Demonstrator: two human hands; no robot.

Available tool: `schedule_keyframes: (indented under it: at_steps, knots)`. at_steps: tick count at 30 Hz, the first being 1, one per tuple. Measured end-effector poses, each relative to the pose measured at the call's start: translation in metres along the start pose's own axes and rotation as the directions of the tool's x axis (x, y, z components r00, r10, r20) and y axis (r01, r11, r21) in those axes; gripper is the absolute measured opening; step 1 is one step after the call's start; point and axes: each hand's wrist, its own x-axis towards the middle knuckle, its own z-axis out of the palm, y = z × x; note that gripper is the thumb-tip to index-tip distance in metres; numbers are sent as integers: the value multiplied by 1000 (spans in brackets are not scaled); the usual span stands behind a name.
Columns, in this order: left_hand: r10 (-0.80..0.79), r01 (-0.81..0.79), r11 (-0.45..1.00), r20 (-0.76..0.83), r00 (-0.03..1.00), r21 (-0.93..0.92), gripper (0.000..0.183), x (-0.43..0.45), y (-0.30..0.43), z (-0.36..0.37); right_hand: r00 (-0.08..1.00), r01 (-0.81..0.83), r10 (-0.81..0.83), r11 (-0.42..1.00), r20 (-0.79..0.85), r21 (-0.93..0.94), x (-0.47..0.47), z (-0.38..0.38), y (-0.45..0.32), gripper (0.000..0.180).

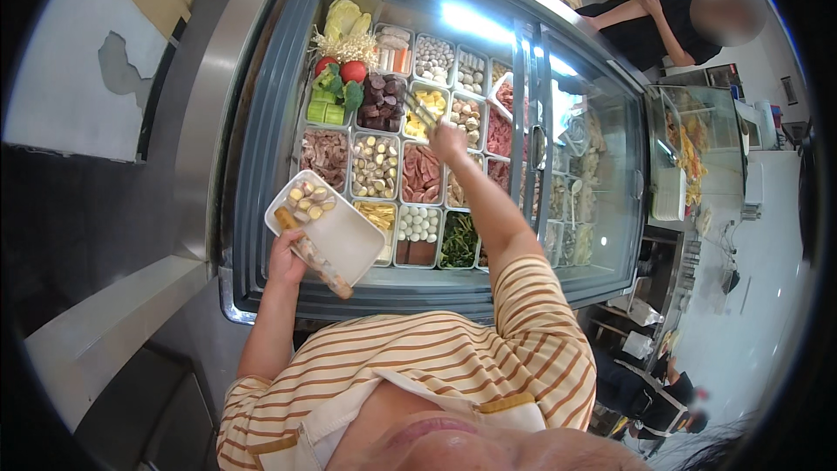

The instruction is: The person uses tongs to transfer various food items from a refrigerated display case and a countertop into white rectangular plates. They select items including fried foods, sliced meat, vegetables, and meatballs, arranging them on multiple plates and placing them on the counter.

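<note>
My left hand (288, 261) holds a white rectangular tray (343, 229) tilted before the glass-topped display case (261, 118). In one end of the tray lie several cut food pieces with yellow centres (310, 200). A long cylindrical object (315, 255), tan at its ends and patterned between, lies along the tray's near side by my left thumb; what it is I cannot tell. My right hand (450, 142) reaches into the case, gripping metal tongs (424, 112). The tongs' tips are over a bin of yellow chunks (428, 103), beside a bin of dark purple-brown pieces (381, 103).
Several white bins hold sliced meat (420, 173), white eggs (418, 224), leafy greens (459, 239) and broccoli (353, 95). A sliding glass panel (598, 163) covers the case's right part. A person in black (667, 19) stands beyond the case; another (660, 399) is at lower right.
</note>
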Motion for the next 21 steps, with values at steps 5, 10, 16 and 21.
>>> schedule_keyframes:
  at_steps: [5, 10, 16, 21]
  knots:
    - [11, -10, 1000, 92, 996, -13, 58, 28, -11, 8, 940, 109, -150, 983, -305, -147, 73, -96, -38, 41]
    - [26, -29, 996, 39, 999, 84, 58, 34, -10, 18, 815, 240, -381, 908, -437, -344, 120, -138, -89, 28]
    - [-13, 14, 998, -16, 1000, 56, 62, 45, -14, 16, 820, 141, -369, 871, -438, -470, 156, -112, -115, 33]
    - [14, -13, 1000, 121, 993, -3, 62, 46, -14, 22, 851, 152, -351, 876, -390, -457, 135, -111, -113, 32]
